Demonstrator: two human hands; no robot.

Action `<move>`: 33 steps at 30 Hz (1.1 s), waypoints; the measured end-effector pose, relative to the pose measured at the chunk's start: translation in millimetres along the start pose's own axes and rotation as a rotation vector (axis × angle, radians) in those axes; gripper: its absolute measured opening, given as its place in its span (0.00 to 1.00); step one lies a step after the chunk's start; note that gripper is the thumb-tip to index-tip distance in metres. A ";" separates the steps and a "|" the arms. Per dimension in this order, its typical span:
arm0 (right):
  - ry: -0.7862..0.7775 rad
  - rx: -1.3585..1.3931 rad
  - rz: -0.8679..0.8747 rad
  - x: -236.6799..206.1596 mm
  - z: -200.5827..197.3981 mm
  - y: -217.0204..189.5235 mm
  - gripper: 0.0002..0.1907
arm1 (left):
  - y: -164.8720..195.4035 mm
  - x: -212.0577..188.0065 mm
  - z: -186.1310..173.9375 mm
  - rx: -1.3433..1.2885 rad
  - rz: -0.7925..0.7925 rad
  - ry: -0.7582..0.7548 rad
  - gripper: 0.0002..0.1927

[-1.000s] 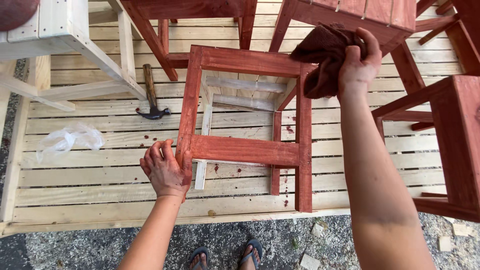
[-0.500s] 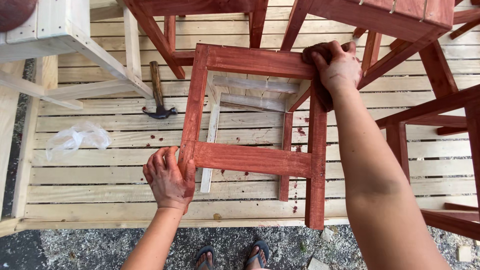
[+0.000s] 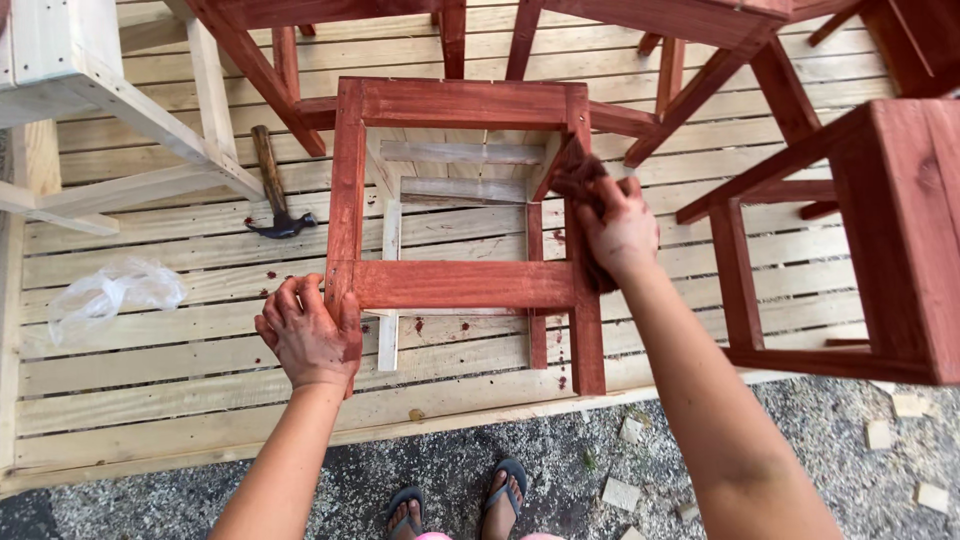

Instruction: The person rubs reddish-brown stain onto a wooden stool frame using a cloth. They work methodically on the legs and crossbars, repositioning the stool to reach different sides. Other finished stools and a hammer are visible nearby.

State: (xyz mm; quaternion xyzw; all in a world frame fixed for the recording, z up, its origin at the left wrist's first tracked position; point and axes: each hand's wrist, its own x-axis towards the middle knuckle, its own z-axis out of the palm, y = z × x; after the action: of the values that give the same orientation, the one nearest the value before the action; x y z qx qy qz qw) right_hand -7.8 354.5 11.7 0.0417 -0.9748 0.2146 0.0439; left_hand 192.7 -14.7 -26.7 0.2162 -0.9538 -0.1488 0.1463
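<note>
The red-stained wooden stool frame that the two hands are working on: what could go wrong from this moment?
1. The red-stained wooden stool frame stands on slim legs, steadied only by the left hand; a hard rub might tip it.
2. The right hand presses a dark stained rag on the leg; stain may drip onto the pale slatted wooden platform, already spotted red.
3. Feet in open black sandals stand among wood scraps on gravel.

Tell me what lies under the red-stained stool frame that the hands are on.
Under the stool frame is a slatted pale wood platform with red stain drips. Through the frame's open top, unstained inner boards show. The right hand presses a dark rag, which covers the leg there.
</note>
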 end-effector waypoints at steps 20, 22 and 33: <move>-0.500 -0.170 0.230 -258.8 -110.7 1.0 0.20 | 5.0 -4.6 5.5 -0.032 0.078 0.055 0.28; -0.617 -0.217 0.346 -255.8 -139.8 4.1 0.20 | 7.6 -4.2 4.5 -0.036 0.070 0.043 0.28; -0.306 0.004 0.396 -115.4 -196.0 -11.4 0.30 | 8.8 -4.6 5.6 -0.018 0.071 0.019 0.29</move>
State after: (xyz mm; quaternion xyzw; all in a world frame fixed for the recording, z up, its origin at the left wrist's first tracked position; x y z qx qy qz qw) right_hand 121.2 434.1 181.7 -0.1183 -0.9588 0.2122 -0.1471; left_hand 191.5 -3.8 -29.8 0.1823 -0.9581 -0.1500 0.1624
